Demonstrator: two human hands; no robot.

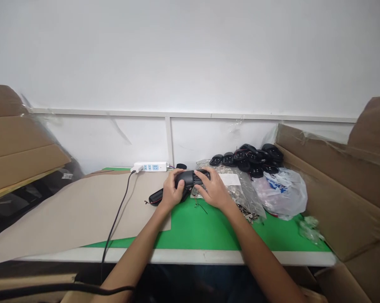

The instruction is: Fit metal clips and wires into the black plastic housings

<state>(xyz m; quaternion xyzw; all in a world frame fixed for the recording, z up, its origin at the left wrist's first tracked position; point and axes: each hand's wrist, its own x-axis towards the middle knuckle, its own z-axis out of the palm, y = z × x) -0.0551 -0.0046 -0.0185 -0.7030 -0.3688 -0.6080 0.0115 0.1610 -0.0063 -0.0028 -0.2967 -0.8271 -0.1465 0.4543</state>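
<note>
Between my two hands is a black plastic housing (184,178), rounded at its left end, with a recessed section toward the right. My left hand (172,188) wraps its left end, thumb along the near side. On the right end, my right hand (212,187) grips with its fingers over the recessed part. Just left of and below my left hand lies another black housing (156,197) with a thin red wire along it. Thin loose wires (201,206) rest on the green mat (196,231) below the hands.
A white power strip (155,166) with a plugged-in black cable stands at the back. Several black housings (253,158) are piled at back right, near a white plastic bag (284,193) and a clear bag of small metal parts (248,210). Cardboard (319,185) walls the right side.
</note>
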